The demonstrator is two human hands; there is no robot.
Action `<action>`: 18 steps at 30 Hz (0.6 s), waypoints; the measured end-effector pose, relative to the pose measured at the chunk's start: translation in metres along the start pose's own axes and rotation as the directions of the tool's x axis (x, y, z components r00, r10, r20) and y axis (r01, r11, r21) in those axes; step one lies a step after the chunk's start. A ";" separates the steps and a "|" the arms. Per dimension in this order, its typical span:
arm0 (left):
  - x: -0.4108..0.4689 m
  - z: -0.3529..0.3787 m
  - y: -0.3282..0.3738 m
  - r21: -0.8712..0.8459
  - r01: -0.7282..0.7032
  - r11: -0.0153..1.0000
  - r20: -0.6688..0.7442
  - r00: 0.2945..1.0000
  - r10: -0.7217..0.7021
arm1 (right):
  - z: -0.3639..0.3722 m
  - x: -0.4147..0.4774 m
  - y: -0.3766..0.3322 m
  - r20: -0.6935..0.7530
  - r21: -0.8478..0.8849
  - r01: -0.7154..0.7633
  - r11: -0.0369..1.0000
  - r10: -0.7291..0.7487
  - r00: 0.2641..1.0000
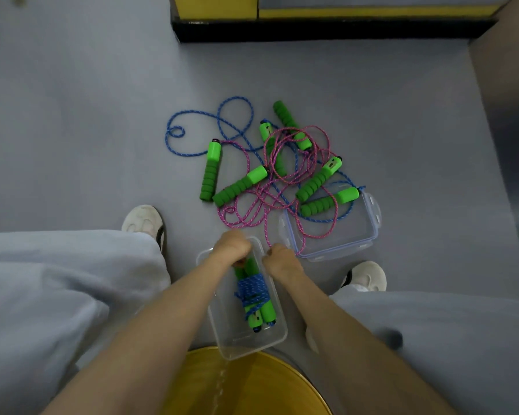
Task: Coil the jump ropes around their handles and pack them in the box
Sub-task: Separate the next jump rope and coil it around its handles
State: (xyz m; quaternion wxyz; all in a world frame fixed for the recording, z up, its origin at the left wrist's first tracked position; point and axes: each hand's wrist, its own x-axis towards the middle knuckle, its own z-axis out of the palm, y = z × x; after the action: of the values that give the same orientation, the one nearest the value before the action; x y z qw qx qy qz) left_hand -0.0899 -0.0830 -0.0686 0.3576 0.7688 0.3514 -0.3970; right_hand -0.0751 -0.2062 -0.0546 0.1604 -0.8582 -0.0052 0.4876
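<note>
Gripping the top ends of the coiled jump rope [255, 292], left hand [231, 248] has its fingers curled round the green handles. That bundle is two green handles side by side with blue cord wound round their middle. It lies lengthwise inside the clear plastic box [252, 345]. The box sits on the grey floor [72, 115] between the person's knees, its near end against a yellow stool [246, 384].

Right hand [279, 262] is at the box's right rim, fingers curled. A strand of the pink rope [270, 193] runs right up to it, but I can't tell whether it pinches the strand, grips the rim or holds nothing.

Ahead of the box is a loose tangle on the floor. Pink rope and blue rope [235, 97] are looped over each other, with six green foam-grip handles [212, 172] scattered through them.

The clear lid [354, 232] with a blue seal lies flat on the floor, just right of the box's far end. One handle [330, 202] and some rope loops rest on it.

White shoes show on either side, left shoe [144, 220] and right shoe [369, 275], below grey trousers. A yellow and black cabinet base [327, 28] runs along the top edge.
</note>
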 end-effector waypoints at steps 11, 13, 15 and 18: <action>0.053 -0.061 0.029 0.400 -0.135 0.907 -0.323 0.905 0.277 | -0.041 0.049 -0.007 -0.037 -0.062 0.043 0.997 -0.045 0.998; 0.071 -0.061 0.026 0.420 -0.135 0.897 -0.331 0.898 0.290 | -0.038 0.061 -0.003 -0.029 -0.068 0.042 0.997 -0.044 0.999; 0.088 -0.057 0.022 0.447 -0.140 0.884 -0.319 0.898 0.303 | -0.033 0.073 0.001 -0.018 -0.075 0.036 0.997 -0.038 0.999; 0.106 -0.051 0.020 0.474 -0.149 0.868 -0.287 0.906 0.312 | -0.025 0.086 0.008 -0.007 -0.088 0.023 0.996 -0.024 1.000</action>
State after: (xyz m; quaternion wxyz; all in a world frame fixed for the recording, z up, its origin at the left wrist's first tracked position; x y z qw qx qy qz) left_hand -0.0088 -0.0235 -0.1323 0.1503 0.9251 0.2148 -0.2748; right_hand -0.0102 -0.2064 -0.1167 0.1285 -0.8663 -0.0361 0.4813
